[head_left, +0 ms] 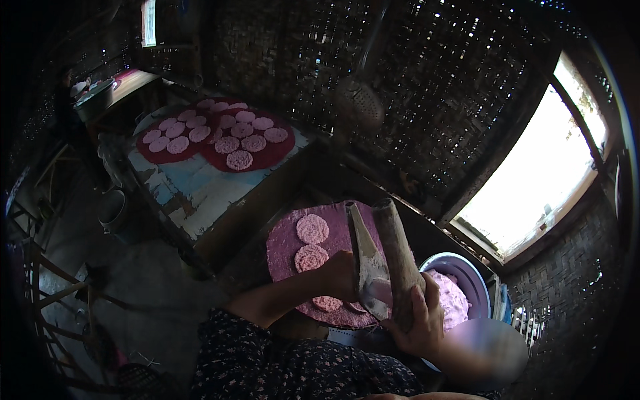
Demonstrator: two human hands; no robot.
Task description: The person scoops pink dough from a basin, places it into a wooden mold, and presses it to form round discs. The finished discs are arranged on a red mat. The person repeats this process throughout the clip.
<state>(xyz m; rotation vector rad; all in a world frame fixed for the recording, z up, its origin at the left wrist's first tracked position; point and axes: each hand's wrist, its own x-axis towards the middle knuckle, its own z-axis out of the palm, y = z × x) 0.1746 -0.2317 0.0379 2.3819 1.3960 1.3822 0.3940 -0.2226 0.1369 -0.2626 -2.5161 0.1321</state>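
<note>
In front of me is a two-armed wooden hand tool that looks like a press, with a flat pale arm [371, 267] beside a thick rounded wooden handle [395, 247]. My right hand [423, 320] is wrapped round the lower part of the thick handle. At the flat arm's left side is my left hand [340, 275], its fingers hidden behind the wood. Beneath the tool, a round purple mat [283, 237] bears several pink, stringy round cakes [312, 229]. One more cake [327, 304] lies near the mat's lower edge, partly covered.
A purple basin [481, 283] of pink dough [450, 300] stands at my right. Further left, a worn table [180, 207] carries red mats [280, 151] with pale pink cakes. A bucket [112, 207] sits on the floor. Another person [67, 100] is at the far left.
</note>
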